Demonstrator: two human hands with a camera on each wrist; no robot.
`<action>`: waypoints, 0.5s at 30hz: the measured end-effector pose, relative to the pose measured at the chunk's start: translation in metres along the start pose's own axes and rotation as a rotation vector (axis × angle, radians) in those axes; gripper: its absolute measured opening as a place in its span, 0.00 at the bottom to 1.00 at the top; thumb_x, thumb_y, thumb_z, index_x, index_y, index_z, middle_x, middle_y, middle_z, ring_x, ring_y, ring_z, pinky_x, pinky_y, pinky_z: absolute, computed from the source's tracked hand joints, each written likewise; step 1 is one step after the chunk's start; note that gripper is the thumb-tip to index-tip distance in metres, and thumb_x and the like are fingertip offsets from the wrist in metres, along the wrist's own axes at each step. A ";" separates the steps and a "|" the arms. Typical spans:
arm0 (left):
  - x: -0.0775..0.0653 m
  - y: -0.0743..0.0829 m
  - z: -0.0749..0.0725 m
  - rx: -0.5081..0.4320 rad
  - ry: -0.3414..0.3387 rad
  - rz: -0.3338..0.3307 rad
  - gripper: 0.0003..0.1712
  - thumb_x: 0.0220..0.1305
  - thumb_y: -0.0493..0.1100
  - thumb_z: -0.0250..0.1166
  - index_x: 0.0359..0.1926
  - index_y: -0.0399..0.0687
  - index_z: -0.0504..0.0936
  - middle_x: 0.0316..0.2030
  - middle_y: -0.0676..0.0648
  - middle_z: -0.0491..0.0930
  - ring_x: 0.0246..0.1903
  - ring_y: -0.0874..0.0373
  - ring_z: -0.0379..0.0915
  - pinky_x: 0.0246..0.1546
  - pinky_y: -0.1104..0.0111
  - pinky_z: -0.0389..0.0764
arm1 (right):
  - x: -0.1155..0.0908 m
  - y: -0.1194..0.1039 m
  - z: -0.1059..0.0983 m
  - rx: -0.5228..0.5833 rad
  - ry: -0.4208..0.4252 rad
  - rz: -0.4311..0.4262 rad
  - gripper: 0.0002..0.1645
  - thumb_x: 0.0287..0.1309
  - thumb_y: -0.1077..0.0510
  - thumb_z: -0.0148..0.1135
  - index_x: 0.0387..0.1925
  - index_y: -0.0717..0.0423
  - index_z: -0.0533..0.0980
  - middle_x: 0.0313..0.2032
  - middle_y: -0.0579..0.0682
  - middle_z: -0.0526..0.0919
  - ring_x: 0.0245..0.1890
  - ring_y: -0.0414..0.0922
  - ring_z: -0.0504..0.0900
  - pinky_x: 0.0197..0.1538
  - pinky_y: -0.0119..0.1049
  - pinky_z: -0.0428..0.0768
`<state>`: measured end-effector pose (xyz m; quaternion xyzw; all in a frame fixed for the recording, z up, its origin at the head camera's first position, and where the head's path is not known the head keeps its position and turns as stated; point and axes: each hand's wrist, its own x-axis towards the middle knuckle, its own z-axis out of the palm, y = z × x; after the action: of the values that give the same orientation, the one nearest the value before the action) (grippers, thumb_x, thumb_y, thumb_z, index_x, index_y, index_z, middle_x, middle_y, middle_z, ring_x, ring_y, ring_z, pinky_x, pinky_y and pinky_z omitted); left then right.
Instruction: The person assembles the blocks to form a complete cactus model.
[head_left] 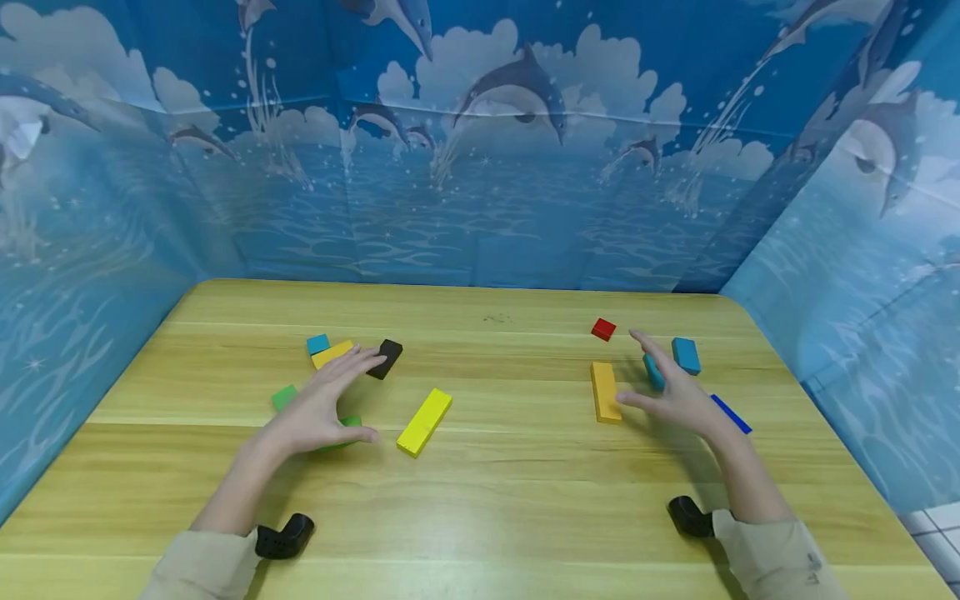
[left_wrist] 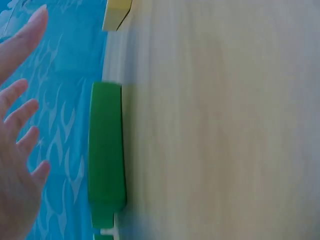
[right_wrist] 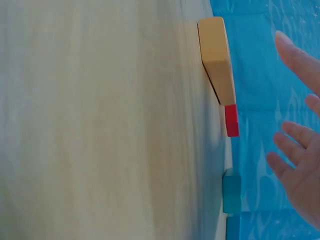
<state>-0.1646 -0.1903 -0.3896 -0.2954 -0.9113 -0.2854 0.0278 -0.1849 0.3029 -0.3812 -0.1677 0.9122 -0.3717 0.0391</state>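
My left hand (head_left: 325, 408) is held above the left group of blocks, fingers extended and thumb apart, holding nothing. Beneath it, partly hidden, lies a green block (left_wrist: 106, 147); a smaller green block (head_left: 284, 397) shows at its left. Near its fingertips are a black block (head_left: 386, 359) and a yellow-orange block (head_left: 332, 355). A bright yellow block (head_left: 424, 422) lies to its right. My right hand (head_left: 678, 402) hovers with fingers spread beside an orange block (head_left: 604, 392), nothing in its grasp. A teal block (head_left: 653, 372) is partly covered by that hand.
Toward the back right lie a red block (head_left: 603, 329) and another teal block (head_left: 686, 356). A thin dark blue piece (head_left: 731, 414) rests right of the right hand. A small blue block (head_left: 317, 343) sits at the back left. Dolphin-print curtains (head_left: 480, 225) border the wooden table (head_left: 517, 517).
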 end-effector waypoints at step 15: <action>0.013 0.012 0.023 -0.264 -0.195 0.004 0.61 0.32 0.57 0.78 0.68 0.54 0.55 0.67 0.45 0.56 0.65 0.45 0.51 0.59 0.46 0.57 | 0.004 0.020 0.014 0.243 -0.135 -0.017 0.53 0.49 0.59 0.68 0.69 0.59 0.46 0.68 0.63 0.48 0.66 0.63 0.48 0.62 0.60 0.49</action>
<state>-0.1664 -0.1633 -0.3997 -0.3244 -0.8637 -0.3726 -0.0992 -0.1917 0.3053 -0.4054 -0.1941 0.8543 -0.4678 0.1173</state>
